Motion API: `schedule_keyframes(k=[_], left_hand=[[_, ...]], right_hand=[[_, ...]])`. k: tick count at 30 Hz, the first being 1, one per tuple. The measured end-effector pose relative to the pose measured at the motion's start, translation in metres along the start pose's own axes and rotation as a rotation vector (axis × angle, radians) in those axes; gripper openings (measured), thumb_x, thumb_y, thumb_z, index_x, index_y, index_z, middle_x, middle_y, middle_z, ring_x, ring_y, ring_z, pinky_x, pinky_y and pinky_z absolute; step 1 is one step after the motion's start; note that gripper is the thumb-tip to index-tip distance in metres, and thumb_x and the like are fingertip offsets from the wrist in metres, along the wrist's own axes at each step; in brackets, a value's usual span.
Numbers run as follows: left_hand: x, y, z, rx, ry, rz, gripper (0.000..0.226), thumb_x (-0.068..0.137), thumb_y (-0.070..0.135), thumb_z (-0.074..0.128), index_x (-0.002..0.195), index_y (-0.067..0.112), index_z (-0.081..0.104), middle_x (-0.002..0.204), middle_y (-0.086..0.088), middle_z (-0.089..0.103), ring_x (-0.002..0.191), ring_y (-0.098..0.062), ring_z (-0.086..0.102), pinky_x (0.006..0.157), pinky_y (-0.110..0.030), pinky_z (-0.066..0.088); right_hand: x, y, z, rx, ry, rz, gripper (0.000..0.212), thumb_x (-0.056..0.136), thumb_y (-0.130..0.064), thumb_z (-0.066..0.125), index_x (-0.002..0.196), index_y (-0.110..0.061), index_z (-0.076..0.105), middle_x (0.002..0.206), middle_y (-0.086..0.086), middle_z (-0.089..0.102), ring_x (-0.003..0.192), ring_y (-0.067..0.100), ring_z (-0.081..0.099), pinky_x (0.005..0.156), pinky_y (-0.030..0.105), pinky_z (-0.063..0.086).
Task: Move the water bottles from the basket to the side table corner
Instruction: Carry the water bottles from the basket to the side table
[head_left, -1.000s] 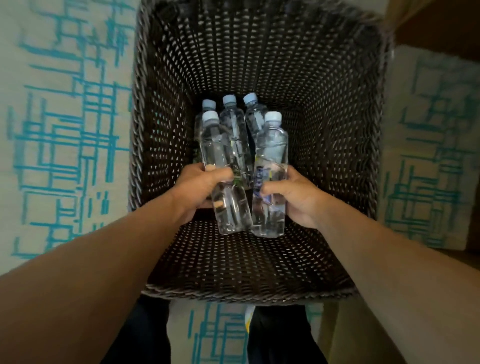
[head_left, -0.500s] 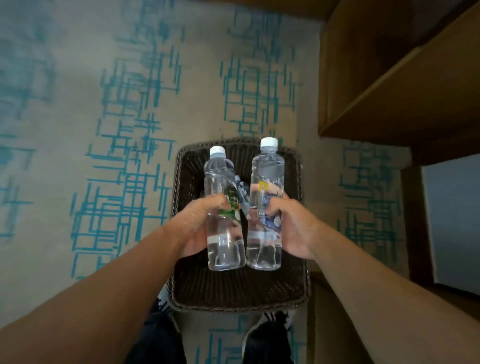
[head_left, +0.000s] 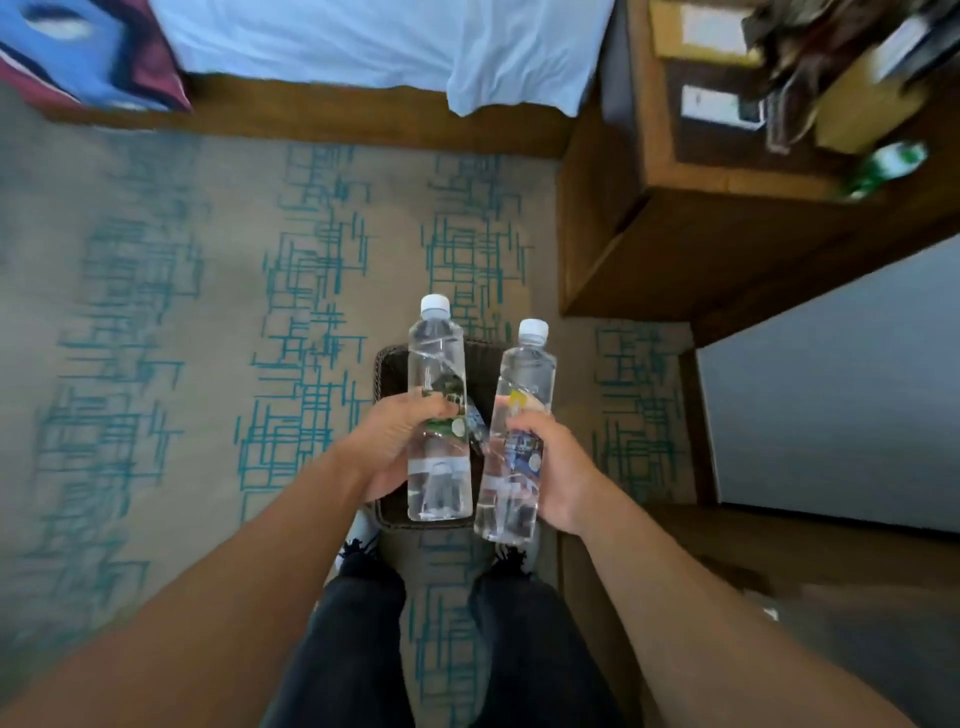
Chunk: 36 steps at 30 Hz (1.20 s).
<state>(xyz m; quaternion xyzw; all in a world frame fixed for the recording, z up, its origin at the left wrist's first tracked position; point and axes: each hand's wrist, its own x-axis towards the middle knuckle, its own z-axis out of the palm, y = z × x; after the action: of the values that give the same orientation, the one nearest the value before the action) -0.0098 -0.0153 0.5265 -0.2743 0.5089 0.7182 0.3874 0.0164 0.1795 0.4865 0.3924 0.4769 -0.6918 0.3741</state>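
While the basket (head_left: 387, 374) sits below, the hands each grip one upright water bottle: left (head_left: 387, 447), right (head_left: 558, 467).

Labels on both water bottles (head_left: 439, 374) are too blurred to read
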Motion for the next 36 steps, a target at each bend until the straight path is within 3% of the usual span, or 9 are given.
schedule_keyframes(k=[3, 7, 11, 18, 22, 26, 28, 32, 36], left_hand=[[-0.043, 0.002, 0.021, 0.02, 0.033, -0.001, 0.006, 0.087, -0.005, 0.061, 0.086, 0.0, 0.059, 0.089, -0.019, 0.063, 0.072, -0.029, 0.065, 0.06, -0.037, 0.06], [-0.085, 0.009, 0.047, 0.081, 0.123, 0.015, 0.008, 0.084, -0.004, 0.067, 0.084, 0.003, 0.063, 0.091, -0.019, 0.068, 0.083, -0.031, 0.066, 0.063, -0.035, 0.061], [-0.11, 0.022, 0.063, 0.069, 0.109, -0.018, 0.027, 0.074, 0.001, 0.077, 0.098, 0.006, 0.065, 0.087, -0.015, 0.073, 0.087, -0.033, 0.068, 0.088, -0.051, 0.056], [-0.109, 0.054, 0.085, 0.097, 0.139, 0.163, 0.025, 0.077, -0.002, 0.076, 0.097, 0.007, 0.066, 0.08, -0.013, 0.07, 0.069, -0.028, 0.068, 0.067, -0.039, 0.062], [-0.11, 0.083, 0.098, 0.1, 0.052, 0.263, 0.027, 0.077, -0.001, 0.075, 0.101, 0.007, 0.067, 0.089, -0.014, 0.071, 0.078, -0.029, 0.068, 0.074, -0.041, 0.06], [-0.119, 0.111, 0.107, 0.176, -0.019, 0.294, 0.039, 0.081, 0.001, 0.073, 0.117, -0.006, 0.062, 0.099, -0.018, 0.069, 0.083, -0.03, 0.065, 0.084, -0.047, 0.058], [-0.125, 0.125, 0.107, 0.224, -0.089, 0.316, 0.044, 0.081, 0.001, 0.073, 0.121, -0.009, 0.06, 0.099, -0.019, 0.068, 0.086, -0.031, 0.065, 0.089, -0.051, 0.055], [-0.132, 0.141, 0.103, 0.294, -0.237, 0.354, 0.028, 0.081, -0.002, 0.073, 0.108, 0.001, 0.067, 0.094, -0.018, 0.067, 0.073, -0.027, 0.068, 0.066, -0.039, 0.062], [-0.133, 0.145, 0.091, 0.368, -0.402, 0.324, 0.014, 0.083, 0.001, 0.072, 0.096, 0.007, 0.07, 0.088, -0.015, 0.07, 0.072, -0.028, 0.07, 0.069, -0.039, 0.061]], right_hand=[[-0.044, 0.006, -0.001, 0.04, 0.029, -0.021, 0.079, 0.055, -0.046, 0.081, 0.13, -0.027, 0.065, 0.122, 0.012, 0.068, 0.109, 0.032, 0.066, 0.105, 0.057, 0.049], [-0.095, -0.002, 0.001, 0.118, -0.028, -0.06, 0.043, 0.084, -0.044, 0.071, 0.123, -0.026, 0.069, 0.109, 0.009, 0.069, 0.095, 0.027, 0.069, 0.087, 0.044, 0.056], [-0.123, -0.023, -0.006, 0.078, 0.007, -0.101, 0.063, 0.067, -0.06, 0.08, 0.123, -0.035, 0.069, 0.133, 0.006, 0.061, 0.118, 0.027, 0.062, 0.105, 0.053, 0.049], [-0.141, -0.069, -0.018, -0.009, -0.019, -0.23, 0.096, 0.044, -0.085, 0.078, 0.129, -0.043, 0.065, 0.154, 0.001, 0.047, 0.141, 0.026, 0.045, 0.114, 0.052, 0.04], [-0.166, -0.095, -0.011, -0.006, -0.048, -0.312, 0.072, 0.065, -0.075, 0.075, 0.122, -0.032, 0.07, 0.141, 0.005, 0.06, 0.125, 0.023, 0.059, 0.114, 0.048, 0.041], [-0.191, -0.109, 0.002, -0.007, 0.003, -0.408, 0.091, 0.048, -0.078, 0.082, 0.124, -0.031, 0.068, 0.141, 0.005, 0.06, 0.128, 0.026, 0.058, 0.117, 0.052, 0.037], [-0.203, -0.111, 0.011, 0.038, 0.002, -0.479, 0.078, 0.068, -0.067, 0.078, 0.129, -0.022, 0.066, 0.128, 0.011, 0.067, 0.116, 0.029, 0.065, 0.113, 0.052, 0.042], [-0.229, -0.1, 0.034, 0.179, 0.013, -0.591, 0.062, 0.092, -0.051, 0.064, 0.136, -0.008, 0.061, 0.122, 0.023, 0.064, 0.101, 0.032, 0.066, 0.099, 0.046, 0.053], [-0.244, -0.068, 0.057, 0.316, 0.078, -0.652, 0.056, 0.1, -0.047, 0.052, 0.134, -0.004, 0.061, 0.12, 0.024, 0.067, 0.109, 0.034, 0.064, 0.099, 0.044, 0.052]])
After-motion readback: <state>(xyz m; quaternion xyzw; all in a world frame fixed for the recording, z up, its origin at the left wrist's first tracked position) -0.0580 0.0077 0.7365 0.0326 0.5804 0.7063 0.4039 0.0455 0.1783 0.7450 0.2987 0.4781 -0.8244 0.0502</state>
